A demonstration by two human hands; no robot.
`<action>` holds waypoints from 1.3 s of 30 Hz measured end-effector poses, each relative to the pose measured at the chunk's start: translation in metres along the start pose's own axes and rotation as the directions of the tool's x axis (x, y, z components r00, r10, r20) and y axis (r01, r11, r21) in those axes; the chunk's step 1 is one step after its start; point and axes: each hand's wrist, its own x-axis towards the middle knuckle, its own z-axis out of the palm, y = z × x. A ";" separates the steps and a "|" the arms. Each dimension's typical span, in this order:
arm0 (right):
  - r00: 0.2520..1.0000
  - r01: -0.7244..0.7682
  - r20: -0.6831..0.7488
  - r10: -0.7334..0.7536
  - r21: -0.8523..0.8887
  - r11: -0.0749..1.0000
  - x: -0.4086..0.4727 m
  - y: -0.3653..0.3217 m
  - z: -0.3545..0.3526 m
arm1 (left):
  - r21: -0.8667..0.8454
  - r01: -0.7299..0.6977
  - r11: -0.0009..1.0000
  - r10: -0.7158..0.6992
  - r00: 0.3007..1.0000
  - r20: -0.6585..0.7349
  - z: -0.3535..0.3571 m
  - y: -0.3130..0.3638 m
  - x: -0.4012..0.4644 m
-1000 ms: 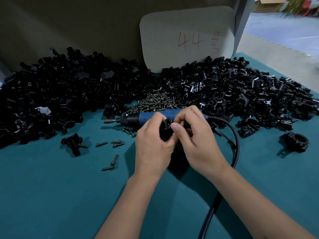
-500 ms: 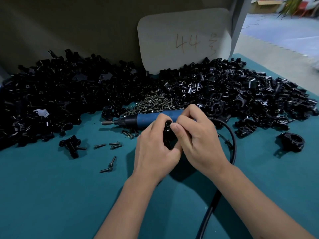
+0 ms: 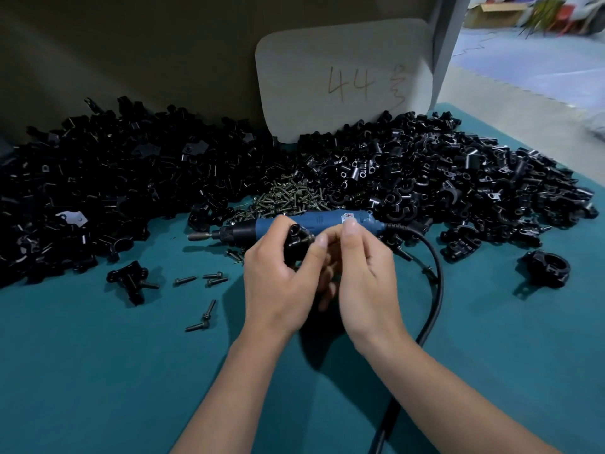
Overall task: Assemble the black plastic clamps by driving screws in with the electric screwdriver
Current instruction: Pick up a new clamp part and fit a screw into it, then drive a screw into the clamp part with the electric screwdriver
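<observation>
Head view, looking down on a teal table [image 3: 98,371].

Left hand [image 3: 278,286] curled round a black clamp [image 3: 296,244], held above the table just in front of the screwdriver, one round end of the clamp turned up and away. Long axis of the clamp roughly upright, leaning a little to the left; lower part hidden inside the fist.

Right hand [image 3: 366,273] close against the left, fingers bent, thumb tip at the clamp's side. Whether anything sits pinched between those fingers: cannot tell, fingertips blurred.

Blue screwdriver [image 3: 314,224] lying flat on the table behind both hands, ungripped. Long axis running left to right, metal tip pointing left, black cord [image 3: 435,290] leaving the right end and curving down toward the near edge.

Heap of screws [image 3: 288,194] just behind the screwdriver, between two large piles of black clamp parts [image 3: 114,178]. Loose screws [image 3: 209,278] scattered on the cloth left of the hands, beside one small black piece [image 3: 131,280]. One ring-shaped clamp [image 3: 545,268] alone at far right. Grey card [image 3: 343,80] marked "44" standing at the back.
</observation>
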 end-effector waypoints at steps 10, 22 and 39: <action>0.867 -0.488 0.072 0.493 0.323 0.811 0.003 -0.007 0.006 | 0.051 0.174 0.983 -0.150 0.940 -0.306 -0.022 -0.013 0.037; 0.776 -0.606 0.160 0.610 0.457 0.651 0.019 -0.017 -0.002 | -0.024 0.282 0.959 -0.276 0.914 -0.295 -0.007 -0.010 0.009; 0.958 0.012 -0.278 0.074 0.297 0.955 0.048 -0.041 0.008 | -0.411 0.180 0.893 -0.290 0.931 -0.221 -0.008 0.000 0.007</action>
